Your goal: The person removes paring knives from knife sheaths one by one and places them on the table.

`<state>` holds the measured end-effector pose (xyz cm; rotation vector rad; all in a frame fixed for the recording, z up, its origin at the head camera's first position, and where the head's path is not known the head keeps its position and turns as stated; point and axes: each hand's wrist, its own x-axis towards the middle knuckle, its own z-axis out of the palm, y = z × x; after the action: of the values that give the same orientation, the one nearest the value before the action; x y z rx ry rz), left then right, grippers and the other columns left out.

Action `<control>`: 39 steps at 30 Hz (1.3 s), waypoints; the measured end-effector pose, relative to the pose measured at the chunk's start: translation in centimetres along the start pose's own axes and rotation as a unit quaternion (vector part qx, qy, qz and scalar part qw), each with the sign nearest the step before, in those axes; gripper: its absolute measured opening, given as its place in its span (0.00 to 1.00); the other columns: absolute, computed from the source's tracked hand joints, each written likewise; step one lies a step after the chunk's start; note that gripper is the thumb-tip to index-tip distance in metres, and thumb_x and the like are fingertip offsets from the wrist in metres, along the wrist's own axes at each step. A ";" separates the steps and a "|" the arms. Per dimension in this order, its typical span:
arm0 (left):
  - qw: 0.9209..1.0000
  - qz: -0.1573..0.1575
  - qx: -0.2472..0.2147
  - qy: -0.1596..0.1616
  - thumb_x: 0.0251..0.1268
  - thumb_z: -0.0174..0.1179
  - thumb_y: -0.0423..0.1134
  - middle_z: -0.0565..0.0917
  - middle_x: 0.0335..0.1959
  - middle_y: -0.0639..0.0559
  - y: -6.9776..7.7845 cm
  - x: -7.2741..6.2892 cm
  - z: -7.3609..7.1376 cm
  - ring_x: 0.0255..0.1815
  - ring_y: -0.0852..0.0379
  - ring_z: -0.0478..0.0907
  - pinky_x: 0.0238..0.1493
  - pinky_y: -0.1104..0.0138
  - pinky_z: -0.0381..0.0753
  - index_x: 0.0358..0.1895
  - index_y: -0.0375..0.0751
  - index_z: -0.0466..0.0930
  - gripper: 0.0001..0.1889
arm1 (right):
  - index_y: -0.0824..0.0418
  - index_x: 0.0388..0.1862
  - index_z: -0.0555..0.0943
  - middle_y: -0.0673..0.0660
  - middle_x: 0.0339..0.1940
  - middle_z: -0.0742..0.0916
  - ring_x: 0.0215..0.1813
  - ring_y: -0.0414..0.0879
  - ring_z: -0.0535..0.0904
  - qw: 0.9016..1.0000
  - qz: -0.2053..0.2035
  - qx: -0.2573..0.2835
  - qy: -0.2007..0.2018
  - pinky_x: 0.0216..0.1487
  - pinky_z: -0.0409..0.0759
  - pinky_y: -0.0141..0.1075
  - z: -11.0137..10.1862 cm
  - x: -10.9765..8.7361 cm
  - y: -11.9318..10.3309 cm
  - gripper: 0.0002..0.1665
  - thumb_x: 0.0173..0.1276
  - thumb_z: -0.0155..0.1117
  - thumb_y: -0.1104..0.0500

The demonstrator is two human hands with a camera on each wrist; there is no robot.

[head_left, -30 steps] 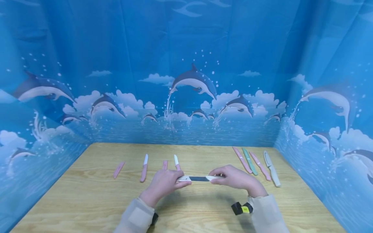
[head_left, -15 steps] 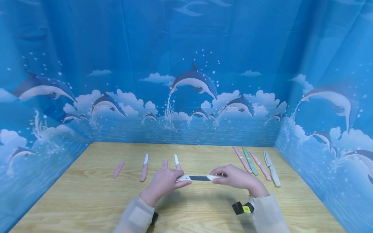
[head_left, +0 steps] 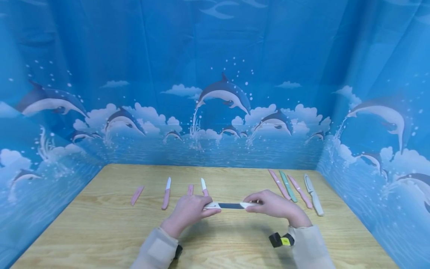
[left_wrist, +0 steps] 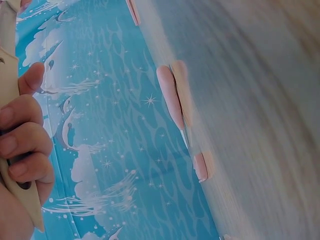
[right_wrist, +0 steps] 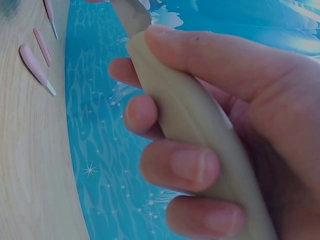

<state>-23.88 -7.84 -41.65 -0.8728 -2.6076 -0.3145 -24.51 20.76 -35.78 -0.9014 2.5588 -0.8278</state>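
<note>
A cream-handled knife is held level above the middle of the table in the head view, its dark blade [head_left: 231,206] bare between the two hands. My right hand [head_left: 268,204] grips the handle [right_wrist: 185,105], thumb on top and fingers curled around it in the right wrist view. On the other side, my left hand [head_left: 189,211] holds a cream blade sheath [head_left: 212,205], which covers the tip end of the blade. Seen from the left wrist, the fingers curl around that sheath [left_wrist: 7,80]. Behind the left hand lies a pink-handled knife [head_left: 203,186], its handle partly hidden.
Left on the wooden table [head_left: 100,228] are a pink sheath [head_left: 137,196], a pink knife [head_left: 166,198] and another pink sheath [head_left: 190,190]. On the right lie two pink knives, a green knife [head_left: 288,186] and a cream knife [head_left: 313,195]. Dolphin-print curtain [head_left: 215,149] encloses the table.
My right hand has shifted slightly right with the handle, so a little more blade shows beyond the sheath. My left hand stays almost still.
</note>
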 end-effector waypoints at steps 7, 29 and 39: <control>1.000 -0.004 -0.009 -0.007 0.66 0.46 0.68 0.68 0.12 0.66 0.1 0.0 -0.1 0.10 0.69 0.55 0.13 0.75 0.57 0.25 0.53 0.75 0.25 | 0.58 0.55 0.81 0.56 0.51 0.86 0.46 0.44 0.83 1.000 -0.004 -0.002 0.000 0.43 0.80 0.34 -0.1 -0.1 0.0 0.20 0.71 0.60 0.49; 1.000 -0.006 -0.003 -0.007 0.66 0.48 0.66 0.72 0.14 0.64 -0.1 -0.1 -0.1 0.12 0.69 0.57 0.14 0.75 0.58 0.26 0.52 0.74 0.23 | 0.58 0.56 0.81 0.57 0.54 0.85 0.51 0.49 0.83 1.000 0.004 -0.006 0.004 0.46 0.82 0.38 -0.4 -0.4 0.5 0.22 0.70 0.61 0.48; 1.000 -0.007 0.000 -0.006 0.66 0.48 0.66 0.73 0.14 0.64 -0.2 -0.1 -0.2 0.13 0.69 0.59 0.15 0.75 0.59 0.25 0.53 0.73 0.23 | 0.59 0.55 0.82 0.58 0.52 0.86 0.41 0.38 0.82 1.000 0.001 0.011 0.008 0.39 0.79 0.33 -0.5 -0.6 0.9 0.21 0.70 0.61 0.49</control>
<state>-23.86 -8.08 -41.53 -0.8599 -2.6263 -0.3150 -24.67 21.93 -35.88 -0.8905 2.5586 -0.8631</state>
